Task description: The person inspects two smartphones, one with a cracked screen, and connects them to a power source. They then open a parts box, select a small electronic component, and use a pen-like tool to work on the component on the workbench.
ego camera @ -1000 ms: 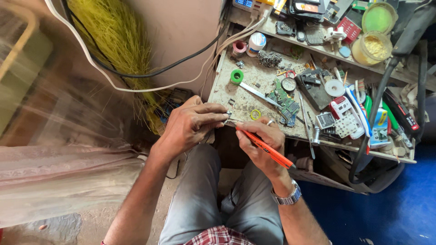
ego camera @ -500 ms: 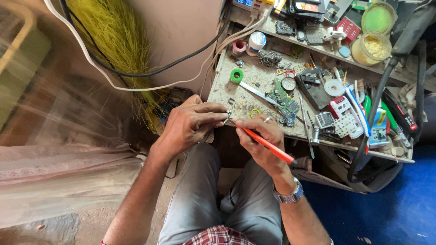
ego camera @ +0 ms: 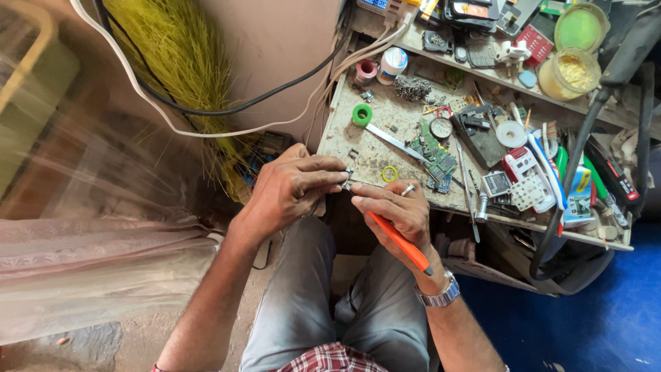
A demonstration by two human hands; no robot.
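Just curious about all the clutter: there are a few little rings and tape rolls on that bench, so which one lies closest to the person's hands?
The thin yellow ring, flat on the workbench just beyond the right hand. The green roll and pink roll sit farther back.

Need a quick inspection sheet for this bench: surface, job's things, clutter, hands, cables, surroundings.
Surface: workbench, dusty, crowded.
Job's things: small metal part pinched at the bench edge; orange screwdriver.
Clutter: green tape roll, circuit boards, yellow ring.
Grippers: left hand fingers on the part; right hand holds the screwdriver.
Cables: black cable and white cable across the wall.
Surroundings: straw broom, blue floor.
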